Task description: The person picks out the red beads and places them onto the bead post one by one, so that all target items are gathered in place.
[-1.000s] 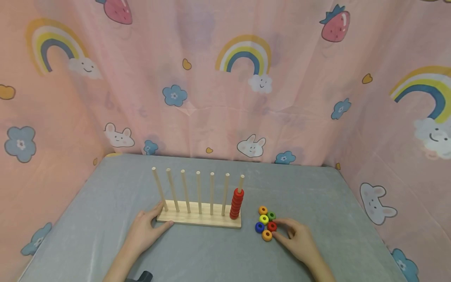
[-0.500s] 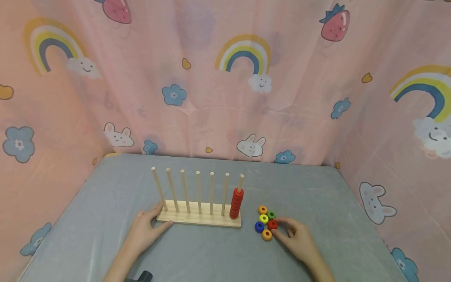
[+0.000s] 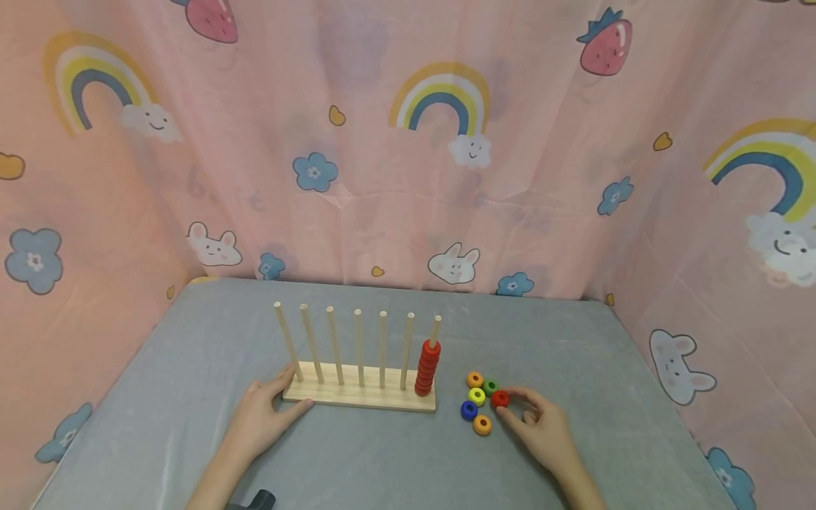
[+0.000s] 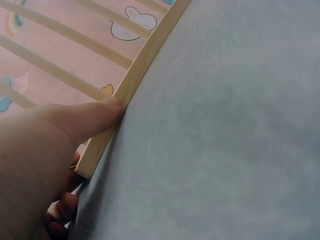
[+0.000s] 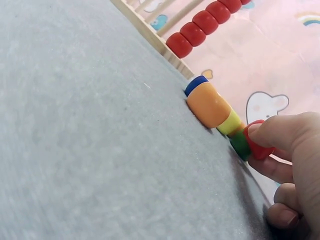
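Observation:
A wooden bead rack (image 3: 360, 397) with a row of upright pegs stands on the grey table. Its rightmost peg carries a stack of red beads (image 3: 428, 368); the other pegs are bare. My left hand (image 3: 261, 418) grips the left end of the rack's base, thumb along the front edge and fingers behind. To the right of the rack, my right hand (image 3: 542, 428) pinches a loose red bead (image 3: 500, 399) between thumb and index finger. Beside that bead lie a green bead (image 3: 490, 387), a yellow bead (image 3: 476, 397), a blue bead (image 3: 469, 410) and two orange beads (image 3: 482, 425).
A grey cloth (image 3: 382, 467) covers the table. Pink patterned curtains (image 3: 408, 212) hang behind it and along both sides. A dark object (image 3: 260, 500) pokes in at the bottom edge near the left forearm.
My right hand has taken the red bead a little away from the blue and lower orange beads, up and to the right. The left hand stays on the rack.

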Tool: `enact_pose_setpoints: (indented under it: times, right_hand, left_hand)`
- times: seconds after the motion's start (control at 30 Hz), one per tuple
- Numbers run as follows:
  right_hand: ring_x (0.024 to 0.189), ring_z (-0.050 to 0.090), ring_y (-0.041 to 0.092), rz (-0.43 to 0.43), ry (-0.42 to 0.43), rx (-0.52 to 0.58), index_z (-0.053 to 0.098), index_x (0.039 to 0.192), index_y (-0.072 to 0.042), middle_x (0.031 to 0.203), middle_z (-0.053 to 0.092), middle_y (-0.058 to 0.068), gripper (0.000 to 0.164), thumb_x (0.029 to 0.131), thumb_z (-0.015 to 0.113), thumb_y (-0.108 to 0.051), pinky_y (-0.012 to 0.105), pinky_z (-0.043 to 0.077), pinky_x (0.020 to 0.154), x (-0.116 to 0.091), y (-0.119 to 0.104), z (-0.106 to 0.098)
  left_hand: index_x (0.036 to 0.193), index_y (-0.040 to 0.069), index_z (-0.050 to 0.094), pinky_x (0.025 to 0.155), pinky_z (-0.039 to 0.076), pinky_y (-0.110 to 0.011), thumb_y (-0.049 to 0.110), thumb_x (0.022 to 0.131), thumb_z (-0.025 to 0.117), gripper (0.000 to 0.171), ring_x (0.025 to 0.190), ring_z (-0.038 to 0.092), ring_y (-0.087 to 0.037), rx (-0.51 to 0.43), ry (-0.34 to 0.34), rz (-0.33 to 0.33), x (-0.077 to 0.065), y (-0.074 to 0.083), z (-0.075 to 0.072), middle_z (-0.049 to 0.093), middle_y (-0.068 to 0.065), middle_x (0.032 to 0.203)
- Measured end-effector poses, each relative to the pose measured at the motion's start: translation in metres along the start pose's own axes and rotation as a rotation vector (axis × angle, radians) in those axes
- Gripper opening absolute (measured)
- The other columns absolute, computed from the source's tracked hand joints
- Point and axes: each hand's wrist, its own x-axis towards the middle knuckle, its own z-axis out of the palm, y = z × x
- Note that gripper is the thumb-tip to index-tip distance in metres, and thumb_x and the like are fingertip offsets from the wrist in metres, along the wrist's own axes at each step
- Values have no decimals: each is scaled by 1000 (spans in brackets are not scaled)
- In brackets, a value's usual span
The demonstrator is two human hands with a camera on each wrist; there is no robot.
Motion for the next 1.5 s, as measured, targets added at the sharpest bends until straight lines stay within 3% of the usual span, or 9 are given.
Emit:
enact_pose_setpoints:
  times: [0.33,0.67,1.13,1.2,1.27,1.37,1.43,1.5]
  right_hand:
    - [46,26,5,55,0,31,74,126,-7,129,72,21,36,92,84,-13,22,30,42,1,-6,0]
    - [44,27,5,69,-23,29,75,126,-10,126,74,17,36,93,85,-17,23,31,42,0,-21,-2]
    - [44,28,7,8,-24,-7,75,127,-14,120,75,11,36,94,84,-26,25,32,41,4,-45,-9]
    - [44,28,7,-3,-24,-9,75,126,-16,114,75,9,36,95,84,-30,25,30,41,5,-52,-10]
    - [44,28,8,-18,-26,-10,75,126,-19,93,72,6,35,94,84,-32,25,29,42,6,-59,-10]
    - [43,27,9,-49,-32,-11,75,125,-21,62,52,0,34,94,84,-34,25,27,41,8,-70,-10]
    - [44,26,9,-74,-31,-6,75,124,-21,53,36,-3,33,95,84,-32,25,26,42,9,-77,-10]
    - [44,25,8,-123,-19,0,75,123,-19,56,36,-6,32,94,84,-29,25,25,42,10,-84,-9]
  left_hand:
    - [153,6,58,79,52,-46,53,90,82,81,92,56,-26,7,-24,-25,1,-2,0,58,-13,155]
    - [153,7,57,85,54,-52,53,92,81,80,100,58,-31,2,-27,-16,1,-2,0,56,-12,156]
    - [153,5,57,85,53,-53,50,92,82,80,97,58,-31,6,-18,-6,2,0,-1,57,-13,155]
    - [152,5,58,83,53,-51,49,91,82,80,95,58,-30,7,-13,-4,2,0,0,58,-13,154]
    - [152,4,58,82,53,-51,49,91,83,79,94,57,-29,5,-10,-3,2,0,0,58,-13,154]
    - [152,4,58,82,54,-51,48,91,83,80,93,57,-29,4,-5,-1,2,0,0,58,-13,154]
    - [152,3,58,83,54,-52,48,91,83,80,94,57,-29,5,-2,1,1,0,0,57,-13,154]
    - [152,3,58,82,54,-51,48,91,83,80,93,57,-29,6,1,4,1,-1,1,57,-13,154]
